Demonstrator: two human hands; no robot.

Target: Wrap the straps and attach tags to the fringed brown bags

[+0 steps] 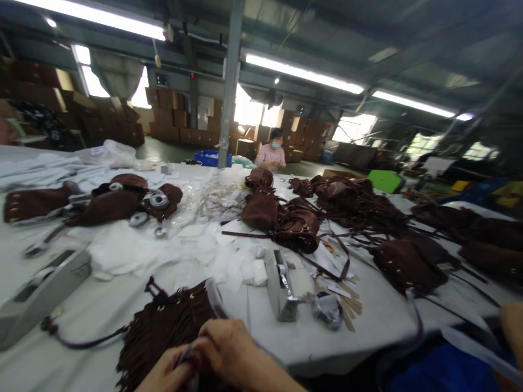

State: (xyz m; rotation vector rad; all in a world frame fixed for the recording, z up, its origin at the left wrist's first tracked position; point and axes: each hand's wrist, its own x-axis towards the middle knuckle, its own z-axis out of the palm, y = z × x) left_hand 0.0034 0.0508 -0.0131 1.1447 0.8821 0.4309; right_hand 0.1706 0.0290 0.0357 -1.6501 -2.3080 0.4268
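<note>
A dark brown fringed bag [169, 321] with small metal eyelets lies on the white table in front of me. Its thin brown strap [92, 344] trails off to the left. My left hand [174, 370] and my right hand [231, 348] meet at the bag's near edge, fingers closed together. Pinched between them is a narrow greyish strip [186, 354], partly hidden by the fingers. Another length of pale grey strip curves up at the bag's right side; whether it wraps the strap I cannot tell.
A grey tape dispenser [281, 286] stands right of the bag, another dispenser [47, 291] at left. Tape rolls [329, 309], white paper [122, 247] and brown bags [261, 209] cover the table. A co-worker [272, 155] sits opposite; another person's hand [512, 326] shows at right.
</note>
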